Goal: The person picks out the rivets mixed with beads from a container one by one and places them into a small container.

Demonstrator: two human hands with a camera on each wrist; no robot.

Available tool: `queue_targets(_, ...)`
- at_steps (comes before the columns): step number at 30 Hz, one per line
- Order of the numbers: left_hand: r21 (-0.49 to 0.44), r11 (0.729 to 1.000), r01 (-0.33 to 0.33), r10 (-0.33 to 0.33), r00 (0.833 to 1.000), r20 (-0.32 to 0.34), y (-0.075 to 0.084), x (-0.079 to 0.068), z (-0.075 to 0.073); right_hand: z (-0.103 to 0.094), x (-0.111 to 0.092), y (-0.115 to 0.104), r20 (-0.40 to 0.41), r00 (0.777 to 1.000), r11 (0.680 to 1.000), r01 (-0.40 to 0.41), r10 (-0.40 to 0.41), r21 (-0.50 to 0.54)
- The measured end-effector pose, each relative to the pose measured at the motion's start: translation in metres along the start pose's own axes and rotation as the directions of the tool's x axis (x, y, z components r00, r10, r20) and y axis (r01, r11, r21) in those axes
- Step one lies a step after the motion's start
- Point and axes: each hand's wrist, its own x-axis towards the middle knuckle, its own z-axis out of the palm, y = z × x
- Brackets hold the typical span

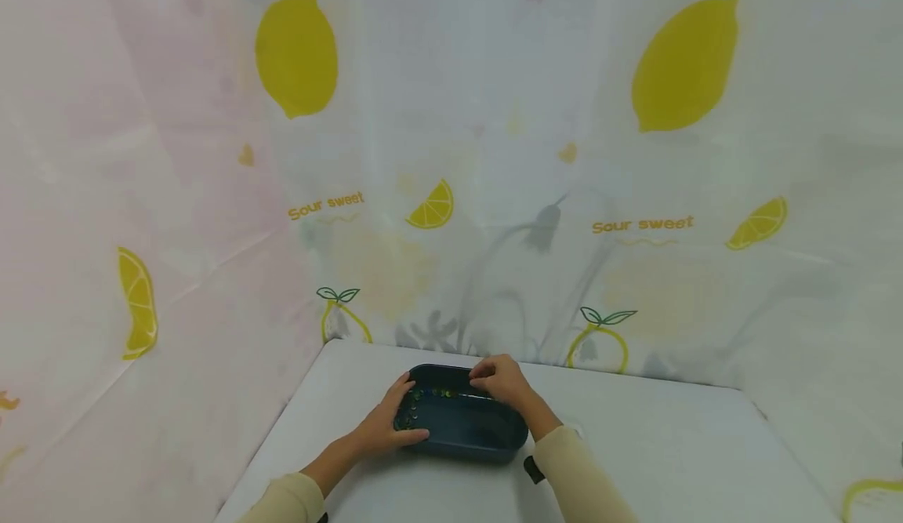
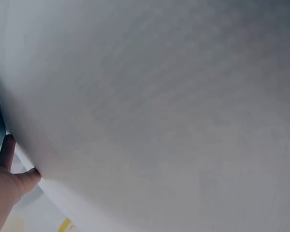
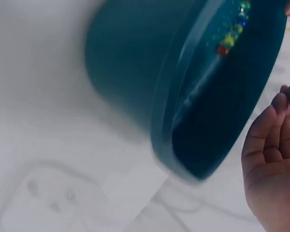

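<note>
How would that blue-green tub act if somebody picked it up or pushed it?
The tub is probably stiff: it shows no sag with the left hand gripping one end. Its smooth sheen suggests it may be slippery. The small beads inside look rounded, so they'd likely roll if it tilted.

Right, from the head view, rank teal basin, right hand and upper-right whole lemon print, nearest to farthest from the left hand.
1. Teal basin: touching left hand
2. Right hand: basin's far side
3. Whole lemon print: upper right

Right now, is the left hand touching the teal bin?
Touching: the head view shows the left hand gripping one end of the teal bin, over its rim.
</note>
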Motion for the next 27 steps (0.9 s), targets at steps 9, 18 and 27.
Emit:
queue_targets(9,0.024,1.000,-0.012,0.012,1.000,-0.014,0.003,0.000,0.001,-0.030,-0.009,0.009,-0.076,0.995,0.998,-0.063,0.061,-0.024)
queue_targets(18,0.016,1.000,0.004,-0.004,1.000,-0.019,-0.002,0.002,-0.001,-0.052,-0.017,0.007,-0.124,0.985,0.989,-0.130,0.120,-0.076)
queue_targets(27,0.026,1.000,0.017,-0.017,1.000,0.001,-0.002,0.002,-0.001,-0.066,-0.034,0.027,-0.065,0.996,0.989,-0.069,0.061,-0.130)
